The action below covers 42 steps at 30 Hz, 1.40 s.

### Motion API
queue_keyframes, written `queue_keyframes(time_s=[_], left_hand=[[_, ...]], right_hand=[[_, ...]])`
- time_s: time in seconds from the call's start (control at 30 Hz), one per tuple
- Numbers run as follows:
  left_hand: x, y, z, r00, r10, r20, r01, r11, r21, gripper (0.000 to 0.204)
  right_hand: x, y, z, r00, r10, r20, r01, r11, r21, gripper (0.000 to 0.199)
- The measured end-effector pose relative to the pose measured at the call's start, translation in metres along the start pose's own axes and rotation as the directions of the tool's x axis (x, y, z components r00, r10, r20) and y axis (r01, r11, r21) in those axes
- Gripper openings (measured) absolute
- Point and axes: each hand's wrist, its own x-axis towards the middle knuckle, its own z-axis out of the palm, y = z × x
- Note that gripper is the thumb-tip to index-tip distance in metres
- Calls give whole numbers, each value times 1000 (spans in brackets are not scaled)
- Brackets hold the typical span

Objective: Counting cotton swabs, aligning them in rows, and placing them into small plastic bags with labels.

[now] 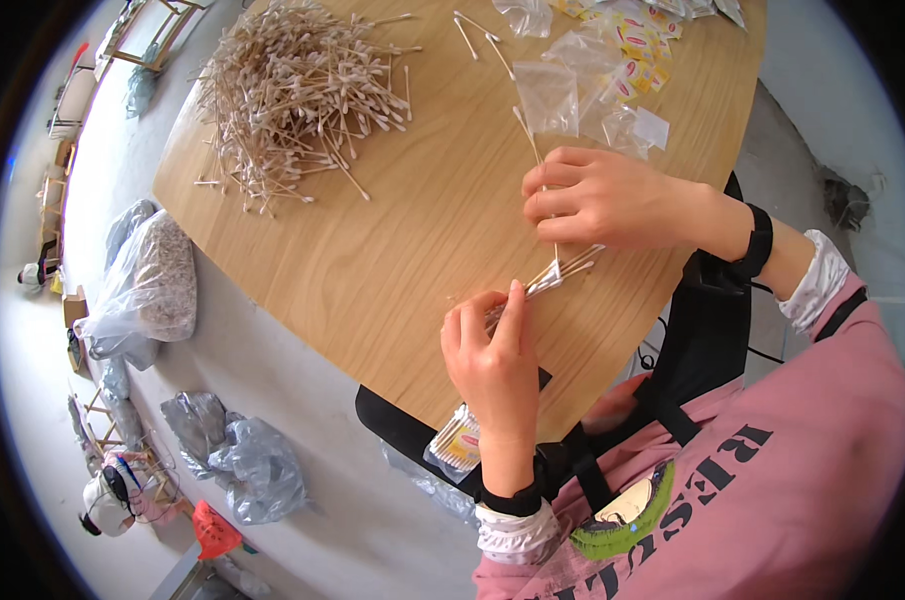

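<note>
My left hand point(492, 350) is closed around a small bundle of cotton swabs point(546, 280), whose white tips poke out past the thumb and fingertips. Whether a clear bag wraps the bundle is hard to make out. Just above it, my right hand point(602, 197) has its fingers curled, with a thin cotton swab point(557, 254) running down from them to the bundle. The thumb of that hand is hidden. Beyond the right fingers, more swabs point(525, 128) lie loose on the wooden table point(372, 290). A big heap of cotton swabs point(292, 95) covers the table's far left.
Clear plastic bags point(549, 97) and yellow printed labels point(642, 55) lie at the far right of the table. A filled swab pack point(456, 440) sits by my left wrist at the near edge. Plastic sacks point(157, 280) stand on the floor at left; another person point(112, 500) sits beyond.
</note>
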Motion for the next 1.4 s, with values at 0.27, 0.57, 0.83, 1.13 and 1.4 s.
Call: queue_keyframes(time_s=[0.27,0.57,0.83,1.13,1.4], left_hand=[[-9,-11,-11,999,-44,-22,43,998,-39,25],[-11,-7,-10,999,-47,24,48,997,-62,24],[-16,-12,-10,1000,-26,-14,25,999,-46,23],[-19,15,1,997,-58,-46,61,996,70,39],[-12,17,6,995,-78,67,77,997,27,51]], right_hand=[[-42,-16,-12,933,354,67,-353,935,-19,18],[-34,-96,24,727,660,-188,-606,746,276,30],[-66,-63,18,780,583,-227,-526,807,267,13],[2,-61,30,829,502,-244,-453,861,232,8],[28,-19,25,417,860,-295,-841,488,234,18]])
